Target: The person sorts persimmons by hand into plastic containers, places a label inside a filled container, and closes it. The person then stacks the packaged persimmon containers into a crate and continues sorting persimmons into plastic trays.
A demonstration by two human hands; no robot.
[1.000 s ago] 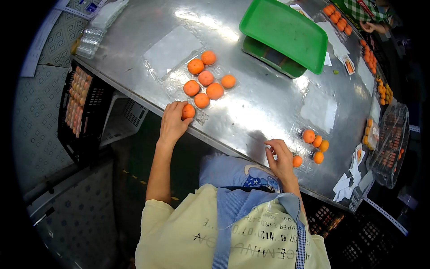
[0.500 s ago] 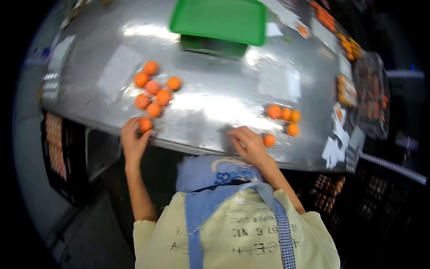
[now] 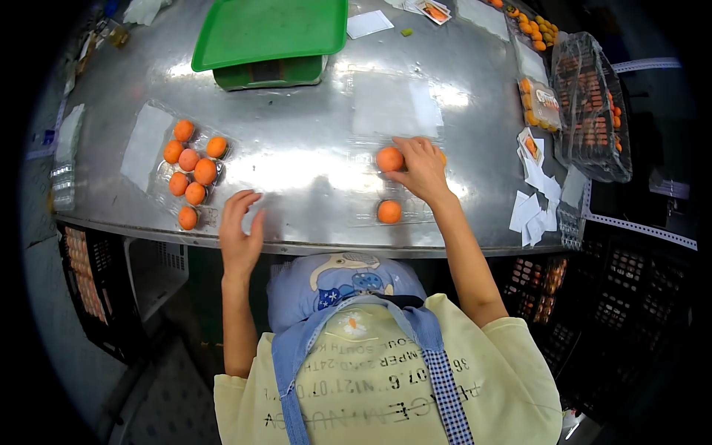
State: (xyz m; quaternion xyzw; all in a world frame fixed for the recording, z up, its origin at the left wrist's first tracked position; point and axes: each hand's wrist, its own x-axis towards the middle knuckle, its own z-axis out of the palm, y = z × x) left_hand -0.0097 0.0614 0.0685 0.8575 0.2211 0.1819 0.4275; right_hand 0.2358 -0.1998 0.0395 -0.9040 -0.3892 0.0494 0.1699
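My right hand [image 3: 423, 169] reaches over a clear plastic clamshell [image 3: 415, 215], thumb and fingers closed around a round orange fruit [image 3: 389, 159]. Another orange fruit [image 3: 389, 211] sits nearer the table edge in the same pack. Fruit behind my fingers is mostly hidden. Over the metal table [image 3: 297, 170], near its front edge, my left hand [image 3: 241, 226] holds nothing, with its fingers apart and curved. To its left, a second clear clamshell [image 3: 167, 185] carries several orange fruits [image 3: 205, 171]. Its lid lies open toward the back.
A green tray [image 3: 274, 30] rests on a green scale [image 3: 271, 73] at the back. Along the right are paper cards [image 3: 530, 215], a filled fruit pack [image 3: 539, 104] and a plastic-lined basket [image 3: 589, 111]. Black crates [image 3: 615, 282] stand below the table.
My left hand has let go of the lowest fruit in the left pack and drawn away. My right hand has moved up to a fruit in the right pack. The camera view has shifted.
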